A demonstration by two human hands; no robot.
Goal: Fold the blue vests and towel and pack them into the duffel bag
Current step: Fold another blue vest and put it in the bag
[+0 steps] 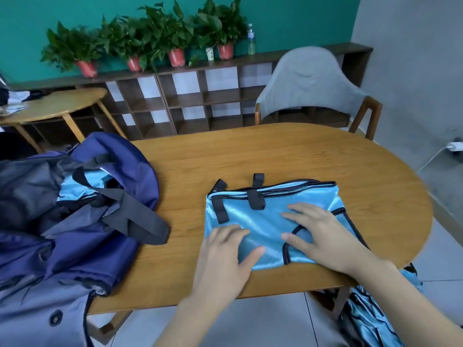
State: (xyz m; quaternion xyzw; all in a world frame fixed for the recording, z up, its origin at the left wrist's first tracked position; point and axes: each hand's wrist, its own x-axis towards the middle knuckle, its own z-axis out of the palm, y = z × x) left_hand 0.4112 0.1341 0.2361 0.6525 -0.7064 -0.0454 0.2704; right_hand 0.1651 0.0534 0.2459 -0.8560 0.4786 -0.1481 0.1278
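Observation:
A light blue mesh vest [253, 221] with black trim and black straps lies folded on the wooden table [275, 156], near its front edge. My left hand [225, 254] lies flat on the vest's lower left corner, fingers straight. My right hand [323, 234] presses flat on the vest's right half. To the left, the dark blue duffel bag [75, 221] stands open on the table's edge, with folded light blue vests [82, 186] inside under its black handle. More blue vests [370, 314] hang in a heap below the table at the lower right.
A grey chair [310, 83] stands behind the table. A low brown shelf [190, 101] with potted plants [150, 38] and a bottle lines the green wall. A second small table [50, 106] is at the far left. A cable and plug lie on the floor at right.

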